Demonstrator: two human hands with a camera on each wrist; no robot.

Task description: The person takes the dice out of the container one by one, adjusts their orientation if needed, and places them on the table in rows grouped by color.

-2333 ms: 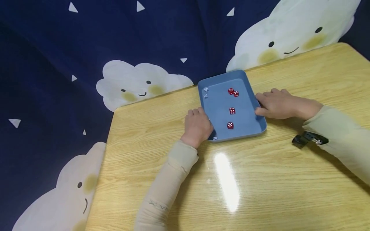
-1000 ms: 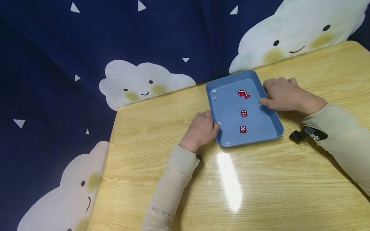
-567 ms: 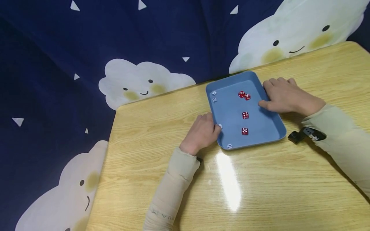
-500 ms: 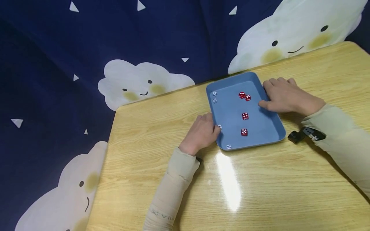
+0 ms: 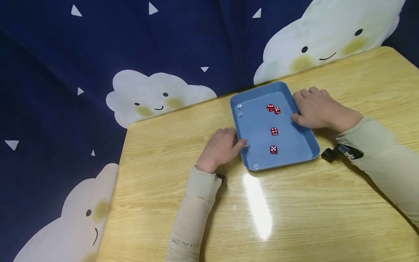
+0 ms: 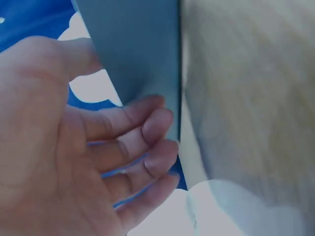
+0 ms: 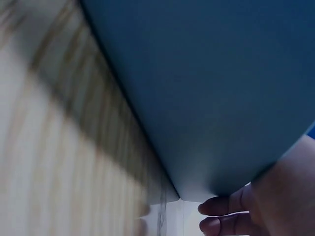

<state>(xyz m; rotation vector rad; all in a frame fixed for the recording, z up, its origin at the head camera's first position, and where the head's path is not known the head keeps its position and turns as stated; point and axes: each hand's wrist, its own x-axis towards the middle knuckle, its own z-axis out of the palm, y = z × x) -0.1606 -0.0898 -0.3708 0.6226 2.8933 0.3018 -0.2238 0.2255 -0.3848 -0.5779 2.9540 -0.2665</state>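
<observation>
Fingers of the left hand (image 5: 219,147) and right hand (image 5: 318,110) curved around opposite walls of the shallow blue rectangular tray (image 5: 292,143), holding it between them on the wood-grained table (image 5: 157,174), thumbs over its rim.

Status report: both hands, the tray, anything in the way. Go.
Left hand and right hand hold opposite sides of blue tray. Four red dice and white dice inside. Curtain close behind far edge; nothing else seen in the way.
</observation>
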